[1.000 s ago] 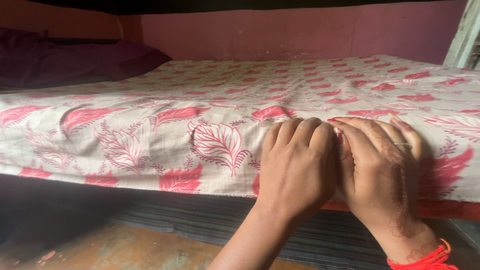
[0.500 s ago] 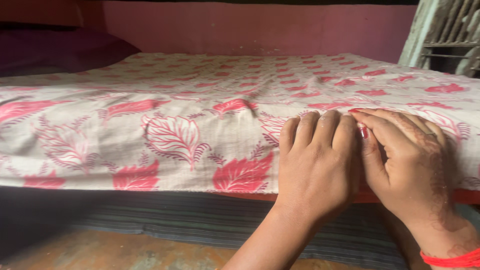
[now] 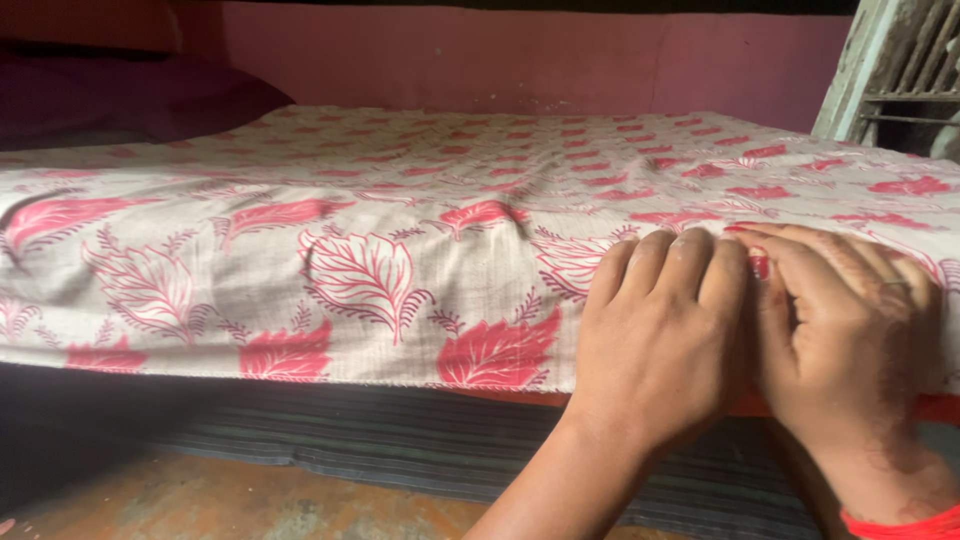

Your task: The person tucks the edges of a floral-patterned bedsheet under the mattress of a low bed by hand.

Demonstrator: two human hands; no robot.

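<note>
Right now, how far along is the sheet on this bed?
The leaf-print sheet already covers the mattress top and hangs over the near edge. In hand: the left hand and right hand press side by side, flat on the sheet at that edge, with no closed grip. Left: creases show at the left, and an orange strip shows under the hem at the right.

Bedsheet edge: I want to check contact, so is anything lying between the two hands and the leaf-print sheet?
Nothing visible does. The left hand and right hand lie flat, side by side, directly on the leaf-print bedsheet where it folds over the mattress edge. No other thing lies on the sheet near them.
</note>
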